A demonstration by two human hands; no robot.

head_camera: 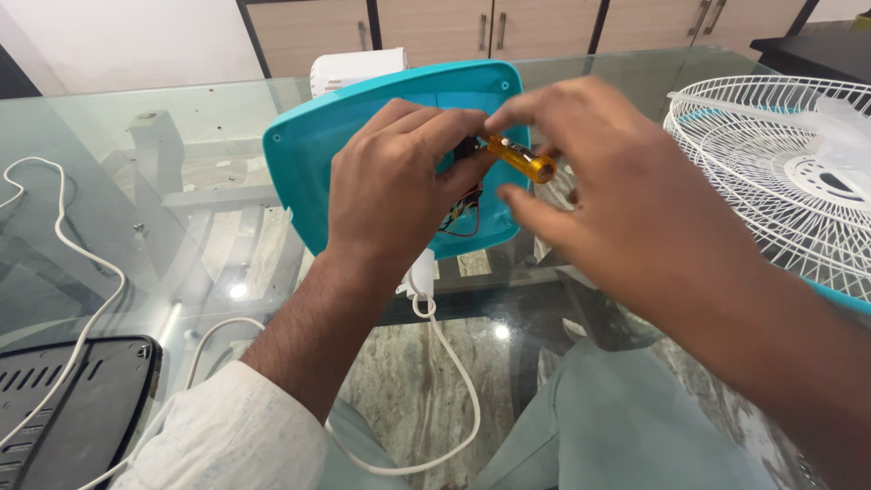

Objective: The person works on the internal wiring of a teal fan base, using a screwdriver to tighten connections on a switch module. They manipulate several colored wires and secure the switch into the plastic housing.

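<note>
Both hands (399, 186) (599, 172) pinched shut on orange screwdriver (519, 158), tip inside teal fan base (308, 154).

Home, glass table (181, 136), wooden cabinets (435, 27)

A glass table (181, 118) fills the view, with a stone-patterned floor (408, 381) showing through its top. On the right lies a round white wire fan grille (771, 172), its spokes running out from a solid centre. At the lower left corner sits a black slotted panel (73, 408), touching the frame's edge. A white cable (68, 245) curves across the glass on the left side. Behind the table runs a row of beige cabinet doors (435, 27) with slim metal handles, beside a plain white wall (127, 36).
</note>
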